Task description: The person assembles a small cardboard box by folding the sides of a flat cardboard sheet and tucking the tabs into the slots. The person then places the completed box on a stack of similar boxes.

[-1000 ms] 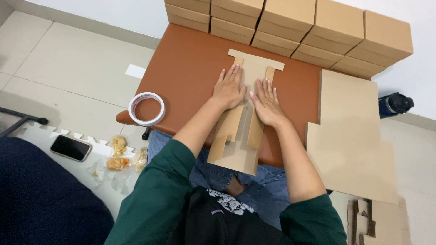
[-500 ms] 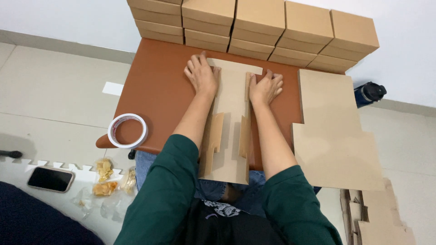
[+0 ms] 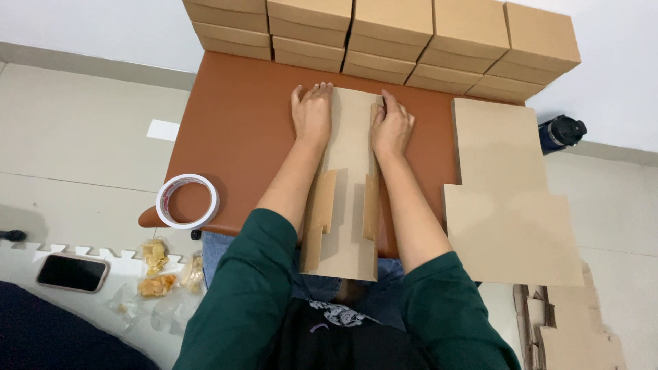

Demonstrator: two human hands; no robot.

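A reddish-brown table (image 3: 240,130) fills the centre of the frame, and along its far edge at the top sits a row of stacked closed cardboard boxes (image 3: 384,34). To the right, a pile of flat cardboard sheets (image 3: 507,199) hangs over the table's right side. Dead centre lies the die-cut cardboard blank (image 3: 351,185), running from mid-table to the near edge, its side flaps standing up. The left hand (image 3: 312,113) lies flat, fingers together, pressing the blank's left top part; the right hand (image 3: 391,125) presses alongside the right fold, fingers curled on the raised flap. Lower left: a roll of tape (image 3: 187,201) on the table corner, a dark phone (image 3: 72,272) on the floor mat. A dark bottle (image 3: 562,132) at the right.
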